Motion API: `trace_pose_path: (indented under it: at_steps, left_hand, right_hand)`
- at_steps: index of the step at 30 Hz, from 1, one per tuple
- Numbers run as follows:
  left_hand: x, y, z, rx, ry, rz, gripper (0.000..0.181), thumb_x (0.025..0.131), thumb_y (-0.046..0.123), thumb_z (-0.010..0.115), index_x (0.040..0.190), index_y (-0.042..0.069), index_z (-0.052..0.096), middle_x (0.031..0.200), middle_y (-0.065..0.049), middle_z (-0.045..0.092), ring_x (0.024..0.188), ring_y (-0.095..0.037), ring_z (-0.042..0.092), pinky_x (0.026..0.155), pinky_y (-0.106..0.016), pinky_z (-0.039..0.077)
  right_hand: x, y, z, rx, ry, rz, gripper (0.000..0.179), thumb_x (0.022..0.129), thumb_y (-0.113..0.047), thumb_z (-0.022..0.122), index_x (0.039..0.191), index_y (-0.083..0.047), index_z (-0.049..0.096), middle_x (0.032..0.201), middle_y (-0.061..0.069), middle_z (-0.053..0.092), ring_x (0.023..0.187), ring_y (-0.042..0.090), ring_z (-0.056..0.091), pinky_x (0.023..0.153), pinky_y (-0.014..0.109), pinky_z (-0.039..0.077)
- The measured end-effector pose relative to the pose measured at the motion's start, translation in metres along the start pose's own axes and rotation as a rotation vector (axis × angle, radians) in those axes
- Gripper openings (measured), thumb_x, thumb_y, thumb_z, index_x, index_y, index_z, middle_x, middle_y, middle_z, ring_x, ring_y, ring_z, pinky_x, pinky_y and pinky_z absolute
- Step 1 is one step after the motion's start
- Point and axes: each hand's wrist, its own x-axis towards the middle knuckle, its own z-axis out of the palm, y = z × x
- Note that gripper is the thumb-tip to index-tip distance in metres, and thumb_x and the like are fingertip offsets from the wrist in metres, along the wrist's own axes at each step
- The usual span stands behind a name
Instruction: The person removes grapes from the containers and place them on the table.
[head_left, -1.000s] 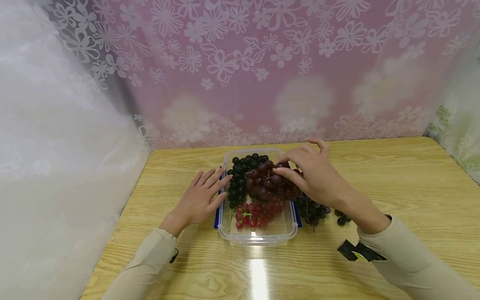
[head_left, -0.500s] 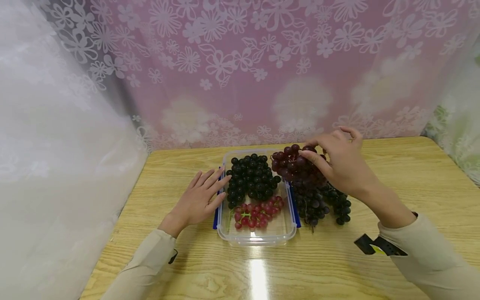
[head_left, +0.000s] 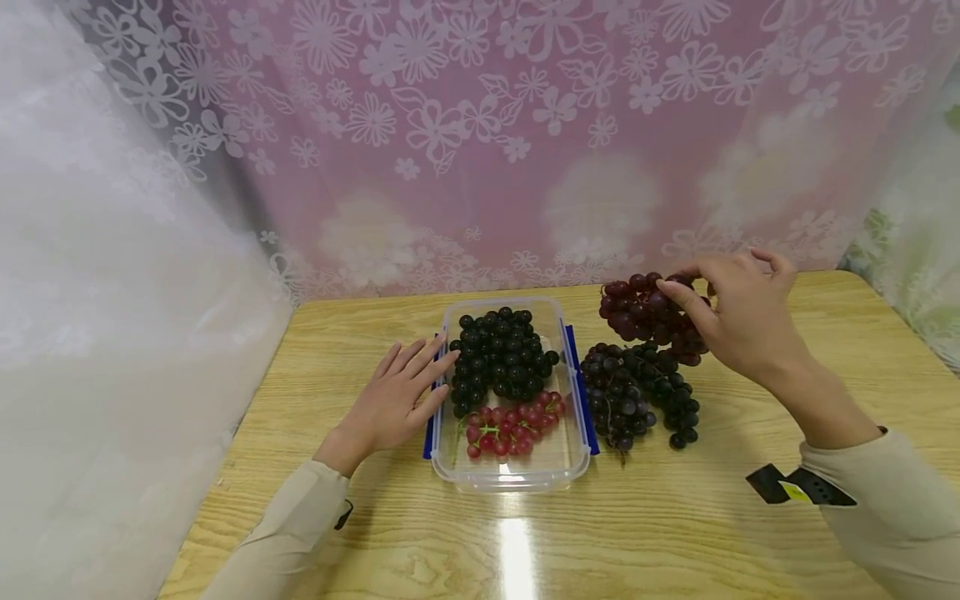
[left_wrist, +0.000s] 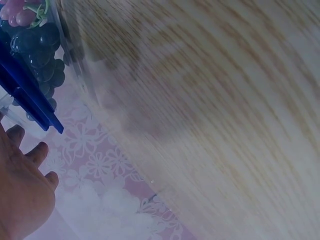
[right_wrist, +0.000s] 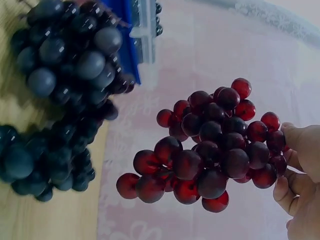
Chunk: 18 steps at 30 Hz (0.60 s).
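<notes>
My right hand (head_left: 746, 321) pinches a bunch of dark red grapes (head_left: 637, 310) between thumb and fingers, up at the back right. In the right wrist view the red bunch (right_wrist: 210, 150) hangs with the fingertips at its end. My left hand (head_left: 393, 400) lies with fingers spread against the left side of a clear plastic container (head_left: 510, 477) with blue side clips. Inside it are a black grape bunch (head_left: 506, 354) toward the back and a small pinkish-red bunch (head_left: 517, 427) nearer the front. The left wrist view catches the left hand (left_wrist: 25, 185) beside a blue clip (left_wrist: 27, 92).
Right of the container lie a dusky purple-black bunch (head_left: 618, 400) and a dark green-black bunch (head_left: 671, 396), side by side on the wooden table (head_left: 360, 533). A pink flowered curtain (head_left: 480, 192) hangs behind the table's back edge.
The right hand has carried the red grapes rightward and upward, out from over the container and past its right side. The black bunch beneath now shows fully. The left hand stays put.
</notes>
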Motion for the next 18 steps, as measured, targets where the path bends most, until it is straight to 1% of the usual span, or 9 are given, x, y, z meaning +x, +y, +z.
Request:
trace_pose_path:
  at_steps: [4,6,9,12,15,18]
  left_hand:
    - [0.000,0.000,0.000,0.003,-0.003,-0.004,0.054,0.104,0.048,0.025,0.153,0.026,0.027,0.158,-0.003,0.017,0.144,-0.022,0.012,0.115,-0.048,0.003]
    - [0.000,0.000,0.000,0.005,-0.001,-0.002,0.054,0.104,0.047,0.025,0.153,0.026,0.027,0.158,-0.002,0.017,0.144,-0.022,0.013,0.115,-0.048,0.003]
    - [0.000,0.000,0.000,0.007,-0.001,-0.001,0.054,0.104,0.047,0.025,0.153,0.026,0.026,0.158,-0.002,0.017,0.143,-0.024,0.014,0.115,-0.048,0.004]
    - [0.000,0.001,0.000,0.008,0.001,0.000,0.054,0.104,0.047,0.025,0.153,0.026,0.027,0.158,-0.002,0.017,0.143,-0.025,0.015,0.115,-0.049,0.004]
    - [0.000,0.001,0.000,0.009,0.005,0.003,0.054,0.104,0.047,0.026,0.153,0.024,0.028,0.158,-0.002,0.017,0.143,-0.026,0.016,0.114,-0.049,0.005]
    - [0.000,0.000,0.001,0.011,0.009,0.006,0.055,0.104,0.047,0.026,0.152,0.023,0.030,0.158,-0.003,0.017,0.143,-0.027,0.018,0.114,-0.050,0.006]
  right_hand:
    - [-0.004,0.012,-0.001,-0.028,-0.018,0.064,0.025,0.097,-0.027,0.059,0.103,-0.005,0.066,0.079,0.009,0.058,0.079,0.031,0.044,0.101,0.060,0.008]
    - [-0.007,0.018,-0.001,-0.039,-0.025,0.088,0.026,0.097,-0.029,0.059,0.103,-0.004,0.066,0.077,0.010,0.057,0.082,0.034,0.045,0.101,0.060,0.008]
    - [-0.011,0.025,-0.001,-0.053,-0.027,0.119,0.028,0.097,-0.030,0.058,0.102,-0.004,0.067,0.078,0.012,0.060,0.088,0.038,0.046,0.101,0.061,0.007]
    - [-0.015,0.030,-0.002,-0.067,-0.020,0.150,0.028,0.097,-0.031,0.058,0.099,-0.004,0.067,0.075,0.012,0.059,0.083,0.037,0.047,0.100,0.062,0.008]
    - [-0.020,0.035,-0.002,-0.077,-0.026,0.193,0.031,0.097,-0.032,0.057,0.099,-0.003,0.067,0.067,0.009,0.057,0.074,0.034,0.047,0.099,0.063,0.008]
    - [-0.024,0.040,-0.001,-0.085,-0.042,0.239,0.034,0.098,-0.034,0.056,0.100,-0.002,0.067,0.060,0.006,0.055,0.071,0.035,0.049,0.099,0.065,0.007]
